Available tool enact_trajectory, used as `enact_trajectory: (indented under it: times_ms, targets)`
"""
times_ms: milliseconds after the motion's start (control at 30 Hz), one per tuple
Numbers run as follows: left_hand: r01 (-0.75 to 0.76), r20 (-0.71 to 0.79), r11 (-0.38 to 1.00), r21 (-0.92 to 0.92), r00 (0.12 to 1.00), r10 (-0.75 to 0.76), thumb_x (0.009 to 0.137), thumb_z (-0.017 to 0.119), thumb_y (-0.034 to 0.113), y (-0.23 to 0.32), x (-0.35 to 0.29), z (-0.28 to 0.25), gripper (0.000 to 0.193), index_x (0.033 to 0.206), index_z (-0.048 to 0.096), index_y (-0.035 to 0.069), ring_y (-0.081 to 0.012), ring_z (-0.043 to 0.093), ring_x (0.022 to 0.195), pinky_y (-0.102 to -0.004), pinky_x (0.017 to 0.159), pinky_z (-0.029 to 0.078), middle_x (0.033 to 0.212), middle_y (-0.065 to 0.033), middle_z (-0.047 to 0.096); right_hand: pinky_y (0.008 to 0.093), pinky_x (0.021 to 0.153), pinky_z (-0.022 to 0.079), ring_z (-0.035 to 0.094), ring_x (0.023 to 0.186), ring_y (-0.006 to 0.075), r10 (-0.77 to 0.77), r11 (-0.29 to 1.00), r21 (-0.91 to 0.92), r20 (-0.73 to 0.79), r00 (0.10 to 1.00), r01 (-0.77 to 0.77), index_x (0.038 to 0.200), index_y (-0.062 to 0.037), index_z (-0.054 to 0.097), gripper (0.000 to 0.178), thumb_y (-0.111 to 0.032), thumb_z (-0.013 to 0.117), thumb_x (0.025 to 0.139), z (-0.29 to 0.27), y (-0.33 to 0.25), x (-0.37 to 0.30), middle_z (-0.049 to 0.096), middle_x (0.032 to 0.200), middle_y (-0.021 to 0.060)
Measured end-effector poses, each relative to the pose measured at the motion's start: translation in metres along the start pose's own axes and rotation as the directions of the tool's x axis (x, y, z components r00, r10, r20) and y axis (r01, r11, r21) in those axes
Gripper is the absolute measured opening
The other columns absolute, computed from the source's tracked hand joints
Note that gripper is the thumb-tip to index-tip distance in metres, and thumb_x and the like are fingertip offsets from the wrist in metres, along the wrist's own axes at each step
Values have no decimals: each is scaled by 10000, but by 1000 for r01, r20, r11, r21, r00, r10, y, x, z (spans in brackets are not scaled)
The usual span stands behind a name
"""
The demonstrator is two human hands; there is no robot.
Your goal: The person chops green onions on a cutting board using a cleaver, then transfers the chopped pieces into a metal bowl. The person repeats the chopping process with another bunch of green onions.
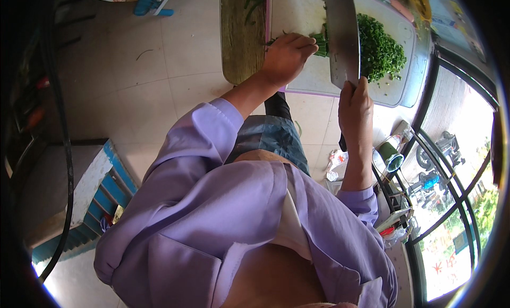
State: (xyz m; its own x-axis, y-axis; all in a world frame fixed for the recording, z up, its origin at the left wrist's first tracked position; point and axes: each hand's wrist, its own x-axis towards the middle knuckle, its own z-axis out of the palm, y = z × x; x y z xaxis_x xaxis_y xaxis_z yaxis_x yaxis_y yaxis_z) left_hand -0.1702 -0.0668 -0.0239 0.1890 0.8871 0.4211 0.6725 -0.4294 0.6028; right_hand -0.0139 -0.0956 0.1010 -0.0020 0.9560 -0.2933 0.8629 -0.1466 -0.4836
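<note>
Head view, looking down past a lilac shirt at a white cutting board [313, 82] with a pinkish edge. Right hand [355, 108] is wrapped tight around the handle of a cleaver [342, 37]; the handle is hidden inside the fist. The wide steel blade stands on edge, tip pointing away from the person, cutting edge down on the board. Left hand [287, 55] is curled, knuckles forward, pressing down a bundle of green stalks [320, 45], probably chives or garlic chives, hard to tell at this size. Fingertips sit just beside the blade's left face, and the stalk ends meet the blade. On the blade's right side is a heap of chopped greens [380, 50], finely cut, dark green, spread over the right part of the board and touching the blade.

The board lies on a light counter, partly over a grey rimmed tray or sink edge [419, 69] at right. To the left of the board is a round wooden chopping block [241, 37], with a few loose green scraps on its far part. Left of that, beige floor tiles [159, 53]. A blue-edged step or crate [106, 186] is at lower left, and a black cable [66, 164] runs down the left side. Lower right: a green-and-white can or cup [390, 156] near a dark metal window frame [425, 164], with bright outdoors beyond it.
</note>
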Motion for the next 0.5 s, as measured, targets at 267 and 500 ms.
enact_trajectory:
  times_ms: [267, 500]
  targets:
    - [34, 2, 999, -14, 999, -34, 667, 587, 58, 1, 1, 1, 185, 828, 668, 103, -193, 587, 880, -318, 758, 485, 890, -4, 637, 511, 527, 447, 564, 607, 453, 24, 989, -148, 81, 996, -11, 886, -13, 364, 121, -107, 440, 888, 10, -4, -3, 564, 625, 259]
    - [19, 11, 1000, -3, 1000, -19, 698, 578, 95, 2, 0, 0, 176, 850, 668, 93, -210, 583, 891, -329, 767, 481, 912, -21, 636, 522, 532, 460, 572, 596, 450, 36, 978, -205, 4, 999, -35, 940, -34, 343, 169, -151, 452, 887, 44, 3, 8, 580, 624, 246]
